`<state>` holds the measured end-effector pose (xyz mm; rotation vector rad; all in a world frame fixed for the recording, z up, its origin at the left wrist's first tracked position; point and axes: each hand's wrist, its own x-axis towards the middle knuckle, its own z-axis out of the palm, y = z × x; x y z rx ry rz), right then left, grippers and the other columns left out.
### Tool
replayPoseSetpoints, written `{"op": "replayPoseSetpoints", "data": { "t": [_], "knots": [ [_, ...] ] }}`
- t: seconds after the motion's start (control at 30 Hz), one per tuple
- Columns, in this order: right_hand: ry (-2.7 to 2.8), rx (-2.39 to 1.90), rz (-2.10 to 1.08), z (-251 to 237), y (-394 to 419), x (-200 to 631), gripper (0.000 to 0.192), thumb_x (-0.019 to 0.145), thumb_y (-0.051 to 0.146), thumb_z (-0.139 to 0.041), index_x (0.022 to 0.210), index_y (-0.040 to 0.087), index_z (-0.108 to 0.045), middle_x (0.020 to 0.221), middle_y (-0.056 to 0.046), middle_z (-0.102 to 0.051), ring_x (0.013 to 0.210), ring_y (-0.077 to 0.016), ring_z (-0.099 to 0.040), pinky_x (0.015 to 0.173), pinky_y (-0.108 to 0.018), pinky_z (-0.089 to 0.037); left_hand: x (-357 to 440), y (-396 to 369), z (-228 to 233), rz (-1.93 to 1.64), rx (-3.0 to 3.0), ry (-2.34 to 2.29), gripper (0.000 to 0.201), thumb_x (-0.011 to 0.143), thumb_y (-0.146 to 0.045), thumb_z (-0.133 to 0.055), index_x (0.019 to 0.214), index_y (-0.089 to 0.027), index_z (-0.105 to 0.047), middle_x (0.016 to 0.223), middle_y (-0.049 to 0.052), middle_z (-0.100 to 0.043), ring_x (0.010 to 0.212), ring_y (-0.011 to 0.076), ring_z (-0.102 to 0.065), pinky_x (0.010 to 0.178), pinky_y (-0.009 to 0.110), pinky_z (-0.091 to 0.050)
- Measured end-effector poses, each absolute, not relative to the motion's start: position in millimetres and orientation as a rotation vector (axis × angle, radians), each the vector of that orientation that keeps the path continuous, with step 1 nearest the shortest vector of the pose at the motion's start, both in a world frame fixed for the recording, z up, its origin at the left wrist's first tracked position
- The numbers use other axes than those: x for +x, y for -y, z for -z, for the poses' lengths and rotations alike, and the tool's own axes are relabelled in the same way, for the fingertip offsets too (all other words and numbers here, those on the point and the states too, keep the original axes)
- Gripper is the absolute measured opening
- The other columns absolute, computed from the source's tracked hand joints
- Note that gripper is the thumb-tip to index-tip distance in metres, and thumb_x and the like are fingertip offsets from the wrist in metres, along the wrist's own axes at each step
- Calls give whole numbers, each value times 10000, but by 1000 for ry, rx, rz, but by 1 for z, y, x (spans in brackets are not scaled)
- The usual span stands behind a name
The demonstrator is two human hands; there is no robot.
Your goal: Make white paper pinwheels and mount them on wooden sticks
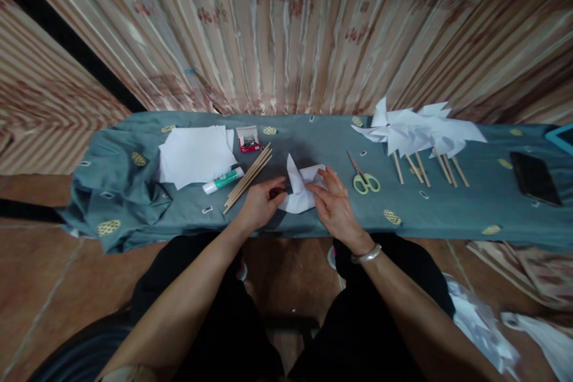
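Note:
A partly folded white paper pinwheel (296,200) lies on the cloth between my hands, one pointed blade standing up. My right hand (333,203) grips it from the right, thumb and fingers pressed on the folds near its middle. At its left edge is my left hand (262,203), fingers curled, with a gap between thumb and forefinger; the thumb tip is against or just beside the paper. Wooden sticks (248,178) lie in a bundle beyond the left hand. Green-handled scissors (364,179) rest to the right of my right hand.
A stack of white paper (194,155), a glue stick (222,180) and an open red box of small metal pieces (249,141) lie left. Several paper pinwheels on sticks (421,128) and a dark phone (535,178) lie right. A pleated curtain (290,30) hangs behind the cloth-covered table (430,215).

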<state>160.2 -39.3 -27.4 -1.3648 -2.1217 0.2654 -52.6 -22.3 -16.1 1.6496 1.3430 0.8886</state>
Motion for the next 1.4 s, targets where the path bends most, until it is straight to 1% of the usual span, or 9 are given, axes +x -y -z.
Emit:
{"op": "replayPoseSetpoints", "data": {
  "t": [0.1,0.17,0.4,0.47,0.73,0.9,1.13,1.3,1.4],
  "knots": [
    [2104,-1361,-271,24,40,158,395,921,126,-412,1194,225,-680,1484,-125,-476,1470,-296,-293,1101,-567,-363,-45,14,15,-923,1291,-1166,717,712,-180,-709,1388,-126,-479,1037,101,-740,925,217,-702,875,380,-545],
    [2098,-1356,-275,23,40,156,392,928,136,-409,1202,222,-675,1485,-129,-474,1469,-300,-293,1096,-575,-365,-40,9,12,-895,1171,-1056,840,640,-161,-760,1411,-144,-426,1015,82,-736,907,218,-702,847,374,-549],
    [2091,-1333,-270,22,39,156,376,939,165,-410,1196,230,-676,1475,-119,-486,1465,-301,-297,1091,-583,-370,-34,1,7,-848,1153,-945,892,516,-156,-829,1323,-150,-450,919,29,-712,861,228,-690,781,361,-544],
    [2087,-1326,-274,21,39,157,375,939,165,-413,1198,236,-675,1474,-107,-490,1467,-295,-297,1102,-580,-366,-33,-1,10,-844,1155,-953,864,521,-154,-825,1304,-156,-459,911,27,-712,857,228,-689,784,367,-542],
    [2042,-1295,-313,17,35,159,371,947,162,-429,1202,253,-682,1439,-81,-535,1454,-261,-337,1117,-525,-393,-25,-1,12,-920,1146,-993,515,520,-75,-787,992,-146,-595,890,5,-713,847,200,-688,823,341,-533],
    [1976,-1298,-358,15,33,160,348,973,220,-424,1209,272,-675,1413,-69,-562,1421,-245,-399,1112,-502,-416,-22,1,10,-872,1130,-952,529,559,-109,-765,1057,-156,-594,867,7,-725,833,208,-700,800,333,-528],
    [1762,-1359,-379,12,22,172,404,956,340,-477,1315,191,-591,1410,-135,-562,1384,-279,-448,1155,-530,-356,-22,3,7,-908,1013,-953,535,533,-140,-790,1038,-152,-613,825,13,-747,735,188,-693,719,288,-515],
    [1245,-1363,-869,10,13,177,643,768,534,-710,1300,192,-596,1394,-140,-591,1328,-322,-511,1133,-536,-370,-27,3,-2,-1001,896,-904,598,519,-191,-834,1082,-154,-636,849,32,-765,717,202,-699,686,286,-514],
    [956,-1228,-1253,2,11,178,640,678,577,-768,1196,218,-658,1258,-102,-692,1236,-312,-593,1091,-497,-433,-28,5,-7,-1031,887,-881,574,508,-186,-844,1045,-155,-645,835,29,-768,710,206,-703,679,284,-517]
  ]
}}
